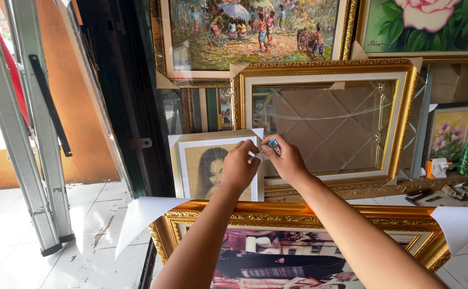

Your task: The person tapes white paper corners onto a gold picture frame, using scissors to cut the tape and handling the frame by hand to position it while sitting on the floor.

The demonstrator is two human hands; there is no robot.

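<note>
My left hand (pixel 240 165) and my right hand (pixel 283 159) meet in front of me, fingers pinched together. Between my right fingers is a small blue and silver object (pixel 274 146), perhaps a tape roll or cutter; a bit of clear tape seems to run to my left fingertips. Below my forearms lies a gold-framed picture (pixel 298 214) partly wrapped in gold paper, with white paper corners (pixel 143 214). Behind my hands leans a small portrait drawing (pixel 207 168) in a pale frame.
A large gold frame with patterned glass (pixel 325 126) leans behind. Above hang a village painting (pixel 250 32) and a rose painting (pixel 426 24). A small flower picture (pixel 449 136), a green bottle (pixel 464 160) and tools sit right. A metal ladder (pixel 36 160) stands left on white tiles.
</note>
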